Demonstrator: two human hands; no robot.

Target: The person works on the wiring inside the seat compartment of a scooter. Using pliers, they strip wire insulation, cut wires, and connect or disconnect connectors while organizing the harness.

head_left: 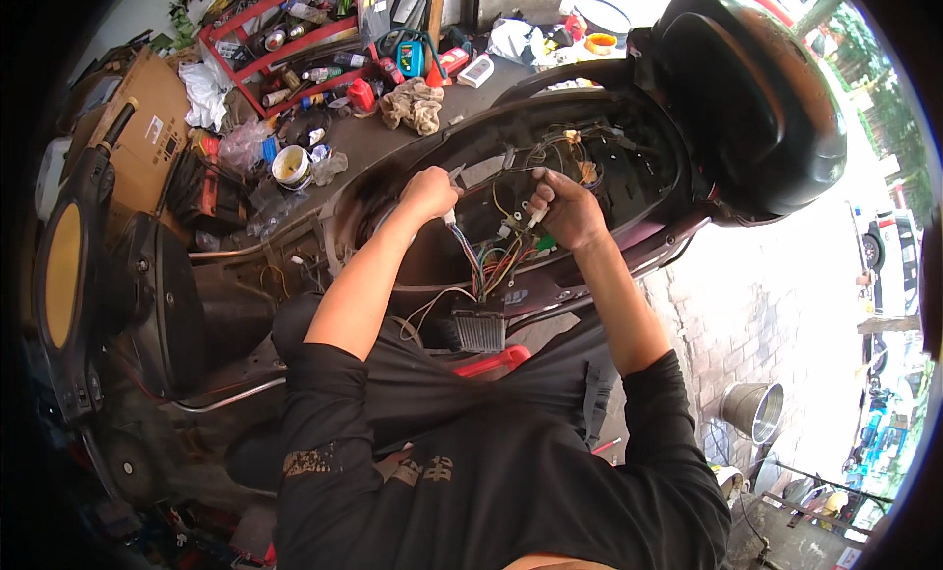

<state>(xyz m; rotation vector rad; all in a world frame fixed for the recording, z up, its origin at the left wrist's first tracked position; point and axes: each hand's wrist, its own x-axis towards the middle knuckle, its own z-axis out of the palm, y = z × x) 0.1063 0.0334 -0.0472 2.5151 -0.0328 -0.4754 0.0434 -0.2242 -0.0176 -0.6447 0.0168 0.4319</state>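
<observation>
My left hand [430, 194] is closed over the open body of a dark electric scooter [393, 172]. A white connector [449, 217] with several coloured wires shows at the underside of this fist. My right hand [570, 208] has its fingers curled by another white connector [536, 217], while its thumb and fingertip pinch near a thin dark wire stretching toward the left hand. Between and below the hands, a bundle of coloured wires [477, 265] runs to a finned metal controller box [479, 329] at the scooter's near edge. More loose wires lie inside the body.
A black top box [756, 108] rises at the scooter's rear. Handlebars with a yellow oval panel [63, 275] stand at left. Beyond are a red rack [280, 49] of bottles, a brown rag [413, 105], a white tub [292, 166] and a cardboard box [147, 128]. A metal bucket [752, 411] lies at right.
</observation>
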